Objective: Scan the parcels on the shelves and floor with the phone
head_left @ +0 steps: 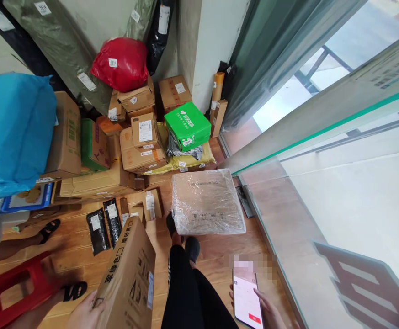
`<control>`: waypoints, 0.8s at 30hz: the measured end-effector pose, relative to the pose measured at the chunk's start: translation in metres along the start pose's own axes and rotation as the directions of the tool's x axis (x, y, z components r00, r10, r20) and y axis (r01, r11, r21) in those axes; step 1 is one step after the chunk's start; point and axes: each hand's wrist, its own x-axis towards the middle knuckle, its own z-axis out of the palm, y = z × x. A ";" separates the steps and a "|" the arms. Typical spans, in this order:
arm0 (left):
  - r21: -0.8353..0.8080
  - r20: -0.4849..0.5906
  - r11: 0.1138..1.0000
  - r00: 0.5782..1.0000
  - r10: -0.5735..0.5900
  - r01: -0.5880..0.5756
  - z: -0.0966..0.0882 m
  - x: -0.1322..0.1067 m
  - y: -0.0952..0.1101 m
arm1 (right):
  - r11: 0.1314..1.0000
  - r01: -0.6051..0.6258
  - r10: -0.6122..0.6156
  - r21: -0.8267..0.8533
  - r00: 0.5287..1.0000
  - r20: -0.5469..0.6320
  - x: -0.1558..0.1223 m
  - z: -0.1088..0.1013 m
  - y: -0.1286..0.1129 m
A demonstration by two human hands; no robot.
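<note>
My left hand grips the lower left edge of a tall, flat cardboard box, which leans upright beside my legs. Black printing and a white label show on its sides. In my right hand is a smartphone with a lit, mostly white screen and a red button near its bottom. My fingers wrap its left edge and the thumb lies over the right side. Just past my feet lies a large box wrapped in clear film.
Parcels crowd the back left, among them a green box, a red bag and a blue bag. Black packages lie on the wood floor. Another person's feet and a red stool are at left. A glass door stands right.
</note>
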 end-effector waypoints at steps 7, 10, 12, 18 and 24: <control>0.057 0.113 0.996 0.992 0.057 -0.064 0.017 0.019 0.040 | 0.998 0.041 -0.043 -0.054 0.999 -0.030 -0.001 0.012 0.007; 0.137 0.132 0.985 0.987 0.090 -0.108 0.011 0.024 0.086 | 0.999 0.041 -0.041 -0.014 0.999 -0.013 0.002 0.021 0.007; 0.169 0.117 0.977 0.987 0.112 -0.131 0.007 0.031 0.116 | 0.999 0.050 -0.050 0.002 0.999 -0.005 0.005 0.028 0.007; 0.215 -0.030 0.951 0.972 0.235 -0.223 0.037 0.074 0.185 | 0.996 0.088 -0.088 -0.004 0.995 0.042 0.007 0.038 0.002; 0.182 -0.043 0.958 0.972 0.231 -0.220 0.129 0.119 0.237 | 0.987 0.106 -0.118 0.123 0.988 0.095 0.008 0.020 -0.009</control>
